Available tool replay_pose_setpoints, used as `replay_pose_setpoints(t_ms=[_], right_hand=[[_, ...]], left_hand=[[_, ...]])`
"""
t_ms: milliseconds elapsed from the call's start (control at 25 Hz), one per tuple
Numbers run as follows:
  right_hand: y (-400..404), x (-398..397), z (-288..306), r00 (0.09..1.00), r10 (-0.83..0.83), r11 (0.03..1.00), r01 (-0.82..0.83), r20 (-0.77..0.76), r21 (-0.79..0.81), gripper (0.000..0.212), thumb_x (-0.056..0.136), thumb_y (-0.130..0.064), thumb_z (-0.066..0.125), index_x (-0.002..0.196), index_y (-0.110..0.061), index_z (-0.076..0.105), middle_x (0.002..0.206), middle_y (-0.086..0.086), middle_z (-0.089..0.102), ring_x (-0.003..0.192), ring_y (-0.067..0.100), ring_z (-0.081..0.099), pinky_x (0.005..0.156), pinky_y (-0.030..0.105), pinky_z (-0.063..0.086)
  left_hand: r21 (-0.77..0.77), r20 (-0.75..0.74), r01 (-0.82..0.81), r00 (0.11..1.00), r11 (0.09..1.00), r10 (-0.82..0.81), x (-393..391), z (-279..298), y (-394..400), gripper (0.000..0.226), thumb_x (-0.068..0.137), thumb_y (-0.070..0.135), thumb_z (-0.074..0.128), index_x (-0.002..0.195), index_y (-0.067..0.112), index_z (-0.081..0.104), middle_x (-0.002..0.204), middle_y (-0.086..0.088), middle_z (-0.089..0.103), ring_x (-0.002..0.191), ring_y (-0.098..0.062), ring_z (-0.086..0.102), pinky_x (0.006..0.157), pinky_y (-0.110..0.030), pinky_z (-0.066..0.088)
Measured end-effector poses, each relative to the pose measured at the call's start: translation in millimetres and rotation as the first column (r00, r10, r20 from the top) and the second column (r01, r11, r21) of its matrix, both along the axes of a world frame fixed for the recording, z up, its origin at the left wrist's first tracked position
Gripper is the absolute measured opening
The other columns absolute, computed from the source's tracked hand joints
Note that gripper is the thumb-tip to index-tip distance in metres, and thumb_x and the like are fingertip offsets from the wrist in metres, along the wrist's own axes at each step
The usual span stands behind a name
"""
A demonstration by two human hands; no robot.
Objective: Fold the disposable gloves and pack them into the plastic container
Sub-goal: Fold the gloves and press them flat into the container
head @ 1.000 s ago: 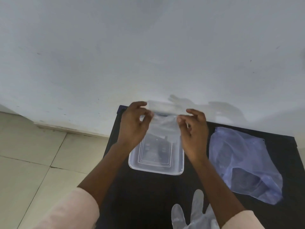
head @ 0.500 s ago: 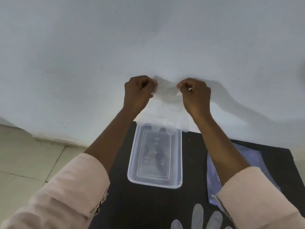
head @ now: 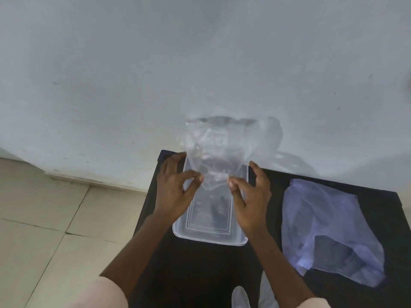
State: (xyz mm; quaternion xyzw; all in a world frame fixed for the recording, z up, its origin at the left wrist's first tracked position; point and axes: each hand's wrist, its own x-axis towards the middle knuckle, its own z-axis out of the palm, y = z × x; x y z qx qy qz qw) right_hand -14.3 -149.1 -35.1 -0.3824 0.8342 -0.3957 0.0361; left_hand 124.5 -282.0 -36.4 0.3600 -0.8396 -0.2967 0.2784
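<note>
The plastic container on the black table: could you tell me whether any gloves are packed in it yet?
Apparently empty: the plastic container's moulded base shows through, and the clear glove is held above its far end.

Both hands raised side by side, each closed in a fingertip pinch

The left hand [head: 172,192] is held palm-inward, thumb and forefinger pressed together in a grip on the edge of a thin clear glove [head: 216,150], the other fingers spread. The right hand [head: 251,203] mirrors it, pinching the same glove, remaining fingers fanned upward. Both forearms are extended forward from pale pink sleeves [head: 100,294].
</note>
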Motion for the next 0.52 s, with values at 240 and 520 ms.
replay_pose_setpoints(t_ms=[240, 520], right_hand=[[24, 10, -31, 0.996, -0.061, 0.950, 0.036, 0.070, 0.311, 0.012, 0.088, -0.038, 0.062, 0.090, -0.033, 0.073, 0.159, 0.006, 0.022, 0.147, 0.033, 0.012, 0.110, 0.058, 0.018], [30, 20, -30, 0.991, -0.089, 0.885, 0.034, 0.097, 0.464, 0.009, 0.088, -0.036, 0.064, 0.087, -0.033, 0.072, 0.161, 0.004, 0.014, 0.148, 0.032, 0.004, 0.114, 0.055, 0.013]], left_hand=[[-0.026, 0.328, -0.044, 0.943, 0.999, 0.050, 16, -32, 24, 0.026, 0.088, 0.049, 0.058, 0.081, 0.035, 0.078, 0.159, -0.010, 0.028, 0.149, -0.032, 0.015, 0.115, -0.061, 0.017], [0.045, 0.519, -0.057, 0.854, 0.997, 0.026, 20, -31, 36, 0.025, 0.090, 0.049, 0.057, 0.085, 0.035, 0.077, 0.164, -0.005, 0.006, 0.150, -0.029, -0.006, 0.118, -0.057, -0.002]])
